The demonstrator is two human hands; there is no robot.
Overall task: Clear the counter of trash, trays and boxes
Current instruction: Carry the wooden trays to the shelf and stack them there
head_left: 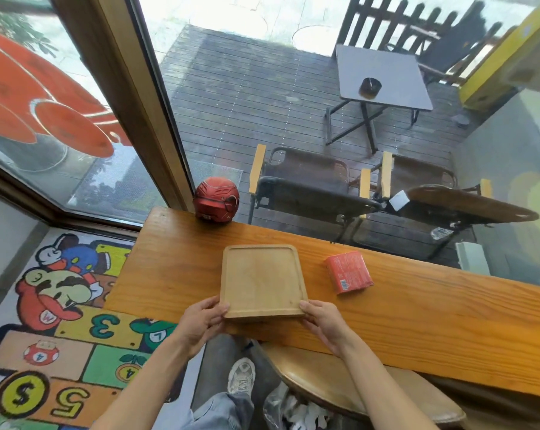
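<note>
An empty square wooden tray (261, 279) lies on the long wooden counter (417, 308), its near edge at the counter's front. My left hand (202, 321) grips the tray's near left corner. At the near right corner my right hand (321, 319) grips it too, fingers curled under the edge. A red packet of tissues (348, 272) lies flat on the counter to the right of the tray, apart from it.
A small red helmet-shaped object (216, 200) stands at the counter's back left by the window frame. A wooden stool seat (355, 386) sits below the counter's front edge. A clear bag with crumpled white trash (293, 412) rests on the floor beside my shoe (241, 378).
</note>
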